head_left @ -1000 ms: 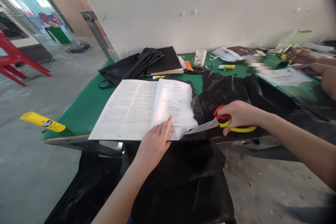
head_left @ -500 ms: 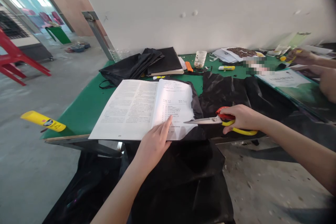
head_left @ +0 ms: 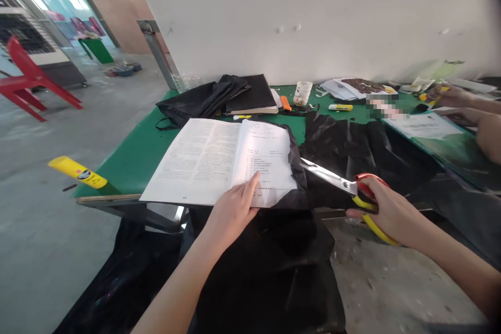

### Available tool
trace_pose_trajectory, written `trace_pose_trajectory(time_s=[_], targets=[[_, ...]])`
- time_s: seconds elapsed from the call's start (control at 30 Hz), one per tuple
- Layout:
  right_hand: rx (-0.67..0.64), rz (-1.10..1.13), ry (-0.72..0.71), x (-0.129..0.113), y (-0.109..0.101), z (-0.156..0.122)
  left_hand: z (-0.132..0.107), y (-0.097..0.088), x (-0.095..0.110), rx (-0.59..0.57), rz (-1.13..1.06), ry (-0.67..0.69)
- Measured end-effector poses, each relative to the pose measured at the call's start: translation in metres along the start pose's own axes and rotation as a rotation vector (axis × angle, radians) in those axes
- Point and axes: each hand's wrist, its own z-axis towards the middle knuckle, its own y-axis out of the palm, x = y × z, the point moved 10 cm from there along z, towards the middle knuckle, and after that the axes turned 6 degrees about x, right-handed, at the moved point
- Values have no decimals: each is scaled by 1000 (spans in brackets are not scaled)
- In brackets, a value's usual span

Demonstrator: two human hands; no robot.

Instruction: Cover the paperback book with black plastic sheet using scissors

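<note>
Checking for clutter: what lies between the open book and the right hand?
Head view: scissors blades and black sheeting lie between the open book and the right hand.

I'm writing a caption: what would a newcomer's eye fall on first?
Probably the open book, bright white at the near edge of the green table, with the left hand on it. Then the scissors in the right hand, right of the book, and the yellow tube by the table's near left corner.
</note>
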Motion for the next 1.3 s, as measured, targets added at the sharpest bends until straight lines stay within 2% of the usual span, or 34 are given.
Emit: trace_pose_trajectory(time_s=[0.1,0.17,0.3,0.6,0.83,0.93,1.07,1.17,1.3], targets=[[-147,-68,-117,-12,6,-11,0,-1,0,-12,-16,-5],[-186,-104,-222,-24,6,-14,0,-1,0,-18,-19,-10],[-140,-240,-333,-42,-2,-2,1,-2,-1,-25,-16,-19],[-147,-344,-641,-88,-10,44,3,-3,-1,-8,-1,-17],[-220,-366,-717,-103,-11,60,4,0,-2,-12,19,-20],[-241,-347,-670,-101,-13,66,2,-1,-1,-10,1,-5],[-174,-294,-382,-81,-16,65,-3,-5,2,30,-31,47],[-115,-147,-151,-67,-11,43,-7,-7,2,71,-31,72],[-143,135,161,-49,9,-2,-7,-6,3,81,-8,93]])
